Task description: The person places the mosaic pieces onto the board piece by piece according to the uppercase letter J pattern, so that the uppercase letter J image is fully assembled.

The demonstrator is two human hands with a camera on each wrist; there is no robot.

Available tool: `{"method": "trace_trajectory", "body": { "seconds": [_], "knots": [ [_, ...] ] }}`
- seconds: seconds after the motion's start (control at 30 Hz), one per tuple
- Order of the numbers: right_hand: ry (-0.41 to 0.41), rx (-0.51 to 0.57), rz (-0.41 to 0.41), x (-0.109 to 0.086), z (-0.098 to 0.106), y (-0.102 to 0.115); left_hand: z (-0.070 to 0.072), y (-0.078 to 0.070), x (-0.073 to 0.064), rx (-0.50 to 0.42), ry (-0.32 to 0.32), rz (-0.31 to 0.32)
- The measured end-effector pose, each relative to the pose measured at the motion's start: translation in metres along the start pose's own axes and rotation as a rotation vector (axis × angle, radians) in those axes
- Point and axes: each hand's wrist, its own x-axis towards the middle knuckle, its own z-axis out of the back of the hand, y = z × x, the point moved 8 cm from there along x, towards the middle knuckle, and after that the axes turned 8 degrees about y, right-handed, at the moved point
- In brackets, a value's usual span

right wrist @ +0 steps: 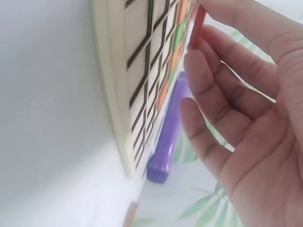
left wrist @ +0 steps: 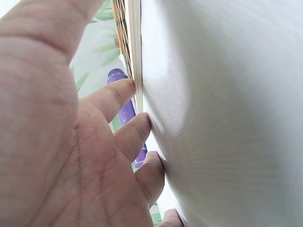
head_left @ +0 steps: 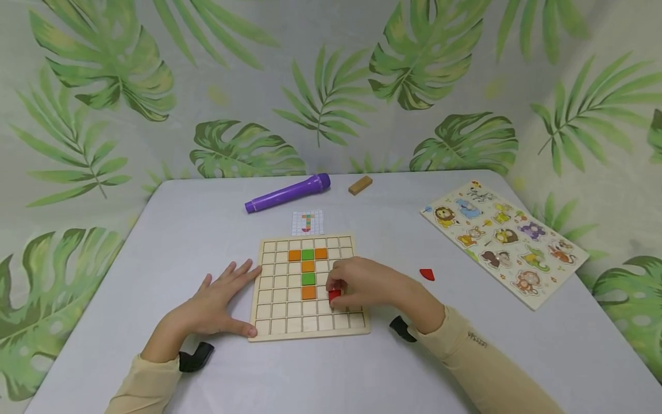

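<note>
A wooden grid board (head_left: 279, 326) lies on the table, bearing orange and green square tiles in a T-like column, among them a green tile (head_left: 308, 279) and an orange tile (head_left: 308, 292). My right hand (head_left: 364, 283) pinches a red tile (head_left: 335, 296) between thumb and fingers over the board's right part; the right wrist view shows this red tile (right wrist: 197, 27) edge-on. My left hand (head_left: 219, 305) is spread at the board's left side, thumb at the near left corner and a fingertip at the left edge. In the left wrist view its fingers (left wrist: 132, 137) extend along the tabletop.
A pattern card (head_left: 307, 222) lies just behind the board, with a purple microphone (head_left: 288, 194) and a wooden block (head_left: 360, 185) farther back. Right of the board sits a red quarter-round piece (head_left: 427, 274). An animal puzzle board (head_left: 504, 241) lies at the far right.
</note>
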Motion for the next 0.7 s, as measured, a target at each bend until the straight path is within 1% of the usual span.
{"method": "trace_trajectory", "body": {
  "seconds": [0.2, 0.4, 0.5, 0.7],
  "knots": [
    [0.022, -0.023, 0.046, 0.018, -0.006, 0.012, 0.001, 0.000, 0.000, 0.010, 0.003, 0.012],
    [0.045, -0.056, 0.103, 0.031, -0.013, 0.021, 0.002, 0.000, 0.002, 0.012, 0.003, 0.008],
    [0.063, -0.069, 0.113, 0.034, -0.017, 0.024, 0.001, 0.000, 0.002, 0.006, 0.005, 0.006],
    [0.070, -0.083, 0.118, 0.037, -0.020, 0.030, 0.000, 0.000, 0.001, -0.004, 0.000, -0.003]
  ]
}}
